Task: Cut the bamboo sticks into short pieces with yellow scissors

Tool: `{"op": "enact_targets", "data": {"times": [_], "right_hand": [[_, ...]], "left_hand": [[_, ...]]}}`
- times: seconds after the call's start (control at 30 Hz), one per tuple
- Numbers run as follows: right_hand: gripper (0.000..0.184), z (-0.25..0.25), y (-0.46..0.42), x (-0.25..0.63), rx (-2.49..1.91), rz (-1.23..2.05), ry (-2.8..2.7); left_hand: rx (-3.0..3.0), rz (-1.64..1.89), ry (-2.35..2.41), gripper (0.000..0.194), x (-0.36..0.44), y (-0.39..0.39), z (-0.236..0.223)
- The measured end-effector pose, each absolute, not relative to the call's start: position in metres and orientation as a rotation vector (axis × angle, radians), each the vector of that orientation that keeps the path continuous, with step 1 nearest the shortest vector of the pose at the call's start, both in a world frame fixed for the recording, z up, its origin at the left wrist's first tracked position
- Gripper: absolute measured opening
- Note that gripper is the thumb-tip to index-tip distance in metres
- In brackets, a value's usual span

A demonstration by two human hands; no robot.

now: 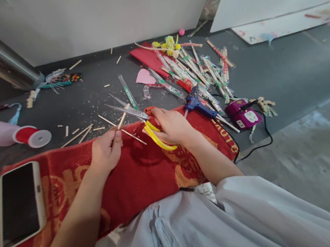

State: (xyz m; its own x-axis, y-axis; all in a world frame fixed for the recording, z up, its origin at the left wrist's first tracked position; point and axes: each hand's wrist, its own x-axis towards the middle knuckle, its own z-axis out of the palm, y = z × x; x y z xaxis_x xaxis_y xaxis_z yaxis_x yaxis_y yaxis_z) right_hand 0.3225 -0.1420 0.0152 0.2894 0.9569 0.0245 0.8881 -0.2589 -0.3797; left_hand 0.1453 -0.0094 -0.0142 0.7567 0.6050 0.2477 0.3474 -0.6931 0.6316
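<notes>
My left hand (105,150) pinches a thin wooden stick (122,121) that points up and to the right, toward the scissor blades. My right hand (171,126) grips yellow-handled scissors (140,120); the metal blades are spread and point left, just above the stick's tip. Both hands hover over a red and gold towel (141,174) laid across my lap. Another wooden stick (123,130) lies between my hands, partly on the towel.
A phone (21,205) lies on the towel at left. A red ribbon spool (33,136) sits on the dark floor. Ahead are a blue glue gun (197,105), a purple power socket (244,115) with black cable, wrapped chopsticks (190,72), a pink heart (145,77) and scattered stick offcuts.
</notes>
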Motion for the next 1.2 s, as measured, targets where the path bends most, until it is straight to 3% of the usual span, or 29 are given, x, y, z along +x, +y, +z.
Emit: {"op": "enact_targets", "data": {"times": [0.5,1.2], "right_hand": [[0.042,0.014,-0.139,0.342,-2.3,0.429,-1.443],[0.045,0.014,-0.146,0.355,-2.196,0.493,-1.285]], "left_hand": [[1.396,0.346,0.713,0.038,0.151,0.005,-0.013],[1.306,0.3,0.65,0.037,0.148,0.006,-0.012]]}}
